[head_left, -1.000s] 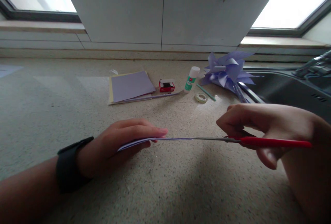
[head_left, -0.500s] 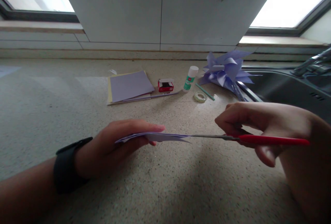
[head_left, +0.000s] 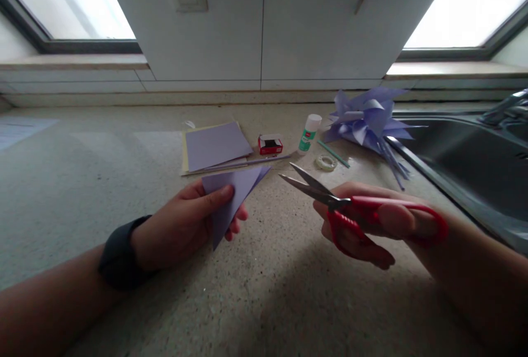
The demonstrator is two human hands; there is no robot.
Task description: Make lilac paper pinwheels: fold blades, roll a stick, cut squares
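Note:
My left hand point(head_left: 185, 225), with a dark band at the wrist, pinches a folded piece of purple paper point(head_left: 225, 197) between thumb and fingers. The paper is roughly triangular, and its layers part at the upper right tip. In my right hand point(head_left: 371, 219) is a pair of red-handled scissors point(head_left: 338, 203), with thumb and fingers in the loops. Their blades stand apart and point left, toward the paper tip without touching it. Both hands are above the speckled countertop point(head_left: 247, 302).
Behind the hands lie a stack of purple sheets point(head_left: 216, 145), a small red box point(head_left: 270, 145), a glue stick point(head_left: 309, 134), a tape roll point(head_left: 326, 163) and a thin green stick point(head_left: 333, 153). Purple paper pinwheel-like shapes point(head_left: 367, 117) rest beside the metal sink point(head_left: 466, 153) at right.
The paper has turned from edge-on to show its broad face. The scissors have come away from its tip, rotated to face me, and their blades now show spread. The view has shifted slightly.

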